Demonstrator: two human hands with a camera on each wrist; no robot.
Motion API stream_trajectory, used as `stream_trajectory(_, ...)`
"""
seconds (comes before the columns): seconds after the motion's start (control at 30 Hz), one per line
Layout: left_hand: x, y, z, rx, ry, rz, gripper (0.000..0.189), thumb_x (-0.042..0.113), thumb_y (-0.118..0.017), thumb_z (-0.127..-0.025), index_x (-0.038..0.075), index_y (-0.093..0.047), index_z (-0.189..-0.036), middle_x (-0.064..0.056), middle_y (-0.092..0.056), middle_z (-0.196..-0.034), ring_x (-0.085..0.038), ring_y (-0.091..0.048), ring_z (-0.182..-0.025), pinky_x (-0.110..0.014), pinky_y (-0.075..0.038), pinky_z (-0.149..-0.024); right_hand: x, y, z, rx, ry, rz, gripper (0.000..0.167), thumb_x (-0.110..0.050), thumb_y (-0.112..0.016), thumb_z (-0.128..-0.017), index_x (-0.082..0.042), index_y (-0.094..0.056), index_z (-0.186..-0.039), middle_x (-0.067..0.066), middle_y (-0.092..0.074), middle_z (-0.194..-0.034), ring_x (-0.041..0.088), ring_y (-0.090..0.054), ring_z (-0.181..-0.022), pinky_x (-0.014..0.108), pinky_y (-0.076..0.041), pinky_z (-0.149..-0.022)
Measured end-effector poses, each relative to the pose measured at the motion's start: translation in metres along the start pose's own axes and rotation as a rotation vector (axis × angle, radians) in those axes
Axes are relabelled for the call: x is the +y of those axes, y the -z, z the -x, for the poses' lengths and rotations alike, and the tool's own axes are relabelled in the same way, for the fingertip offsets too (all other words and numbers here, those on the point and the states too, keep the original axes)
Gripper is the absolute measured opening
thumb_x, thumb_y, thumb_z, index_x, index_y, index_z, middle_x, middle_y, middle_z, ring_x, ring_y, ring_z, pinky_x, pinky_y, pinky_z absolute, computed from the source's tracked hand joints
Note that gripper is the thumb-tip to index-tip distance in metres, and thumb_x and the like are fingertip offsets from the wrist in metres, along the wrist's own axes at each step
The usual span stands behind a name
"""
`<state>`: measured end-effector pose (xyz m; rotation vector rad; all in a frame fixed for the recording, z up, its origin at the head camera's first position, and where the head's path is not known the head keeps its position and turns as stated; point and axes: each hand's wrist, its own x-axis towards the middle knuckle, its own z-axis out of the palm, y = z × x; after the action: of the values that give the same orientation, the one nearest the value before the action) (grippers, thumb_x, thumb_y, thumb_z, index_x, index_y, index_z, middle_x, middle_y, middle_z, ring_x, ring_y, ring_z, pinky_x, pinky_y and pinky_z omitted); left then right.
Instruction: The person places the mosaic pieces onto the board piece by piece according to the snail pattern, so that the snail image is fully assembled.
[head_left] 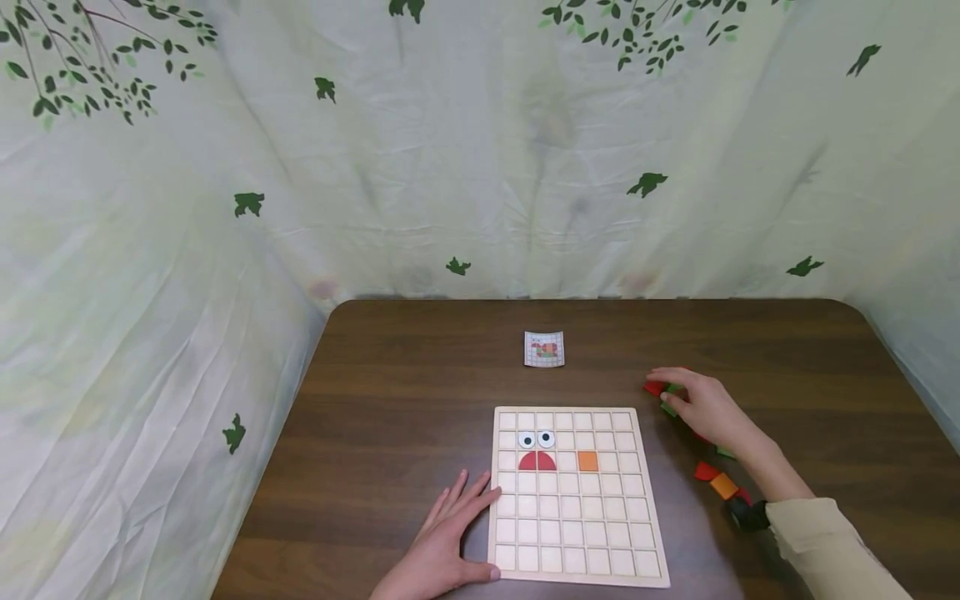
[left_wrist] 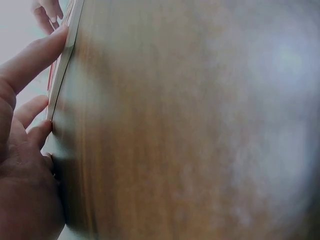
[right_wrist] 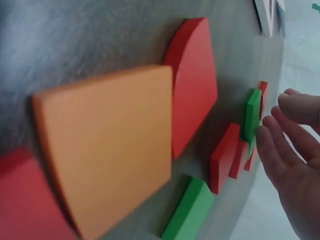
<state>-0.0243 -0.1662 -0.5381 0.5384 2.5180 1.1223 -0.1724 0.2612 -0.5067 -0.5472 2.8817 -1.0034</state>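
Observation:
A pale wooden grid board (head_left: pixel 547 529) lies on the table. On it sit two eye tiles (head_left: pixel 527 441), two red quarter-round tiles (head_left: pixel 528 462) side by side and an orange square tile (head_left: pixel 588 462). My left hand (head_left: pixel 453 537) rests at the board's left edge, fingers spread, thumb near the lower corner; fingertips (left_wrist: pixel 61 37) meet that edge in the left wrist view. To the right of the board my right hand (head_left: pixel 708 408) reaches over loose tiles. Its thumb and fingers are apart beside a green tile (right_wrist: pixel 251 114) and a red tile (right_wrist: pixel 263 92).
A small picture card (head_left: pixel 543 349) lies beyond the board. More loose tiles trail under and near the right forearm, among them an orange square (right_wrist: pixel 107 145), a red curved tile (right_wrist: pixel 195 85) and a green tile (right_wrist: pixel 189 212). A leaf-patterned curtain (head_left: pixel 487 167) hangs behind the table.

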Motion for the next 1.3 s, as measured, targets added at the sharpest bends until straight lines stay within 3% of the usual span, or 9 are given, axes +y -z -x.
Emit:
stream_trajectory(0.3,0.002,0.000,0.000,0.005,-0.010,-0.004,0.092,0.036,-0.086,-0.068,0.028,-0.043,-0.149,0.006,-0.024,-0.161,-0.029,-0.004,-0.150,-0.040,0.001,-0.114,0.003,-0.010,-0.007,0.007,-0.015,0.038,0.033,0.001,-0.070,-0.088,-0.006,-0.069,-0.120,0.014,-0.063,-0.123,0.038,-0.058,-0.112,0.056,-0.048,-0.089)
stream_trajectory(0.53,0.003,0.002,0.000,0.018,-0.006,-0.005,0.093,0.033,-0.087,-0.067,0.028,-0.044,-0.149,0.007,-0.024,-0.161,-0.029,-0.004,-0.150,-0.030,0.005,-0.113,0.001,-0.013,-0.011,-0.001,-0.005,0.076,0.033,-0.002,-0.071,-0.088,-0.005,-0.069,-0.121,0.010,-0.064,-0.114,0.033,-0.061,-0.102,0.052,-0.051,-0.083)
stream_trajectory(0.77,0.003,0.002,0.000,0.003,0.008,0.010,0.093,0.033,-0.087,-0.067,0.029,-0.043,-0.149,0.008,-0.024,-0.161,-0.028,-0.003,-0.150,-0.042,0.000,-0.114,-0.001,-0.015,-0.012,-0.019,-0.003,0.085,0.033,-0.013,-0.071,-0.091,-0.006,-0.068,-0.122,0.007,-0.063,-0.111,0.029,-0.060,-0.099,0.049,-0.050,-0.082)
stream_trajectory(0.93,0.004,0.001,0.000,0.003,0.011,0.011,0.093,0.032,-0.087,-0.067,0.029,-0.043,-0.149,0.008,-0.024,-0.161,-0.028,-0.003,-0.150,-0.039,0.001,-0.114,-0.004,-0.015,-0.015,-0.025,0.010,0.091,0.028,-0.011,-0.073,-0.089,-0.005,-0.069,-0.116,0.009,-0.063,-0.109,0.032,-0.059,-0.099,0.051,-0.049,-0.083)
stream_trajectory(1.13,0.003,0.001,0.000,-0.003,0.019,0.016,0.092,0.033,-0.087,-0.067,0.029,-0.044,-0.149,0.009,-0.024,-0.161,-0.027,-0.003,-0.150,-0.052,-0.003,-0.113,-0.006,-0.016,-0.017,-0.034,-0.031,0.062,0.023,-0.014,-0.075,-0.088,-0.007,-0.070,-0.110,0.007,-0.064,-0.106,0.029,-0.059,-0.096,0.050,-0.049,-0.081)
stream_trajectory(1.3,0.004,0.001,0.000,-0.008,0.027,0.021,0.092,0.033,-0.087,-0.067,0.030,-0.043,-0.149,0.010,-0.024,-0.161,-0.027,-0.003,-0.150,-0.055,-0.003,-0.113,-0.007,-0.018,-0.019,-0.026,-0.071,0.039,0.022,-0.012,-0.077,-0.085,-0.010,-0.071,-0.107,0.004,-0.066,-0.100,0.025,-0.061,-0.091,0.045,-0.051,-0.077)
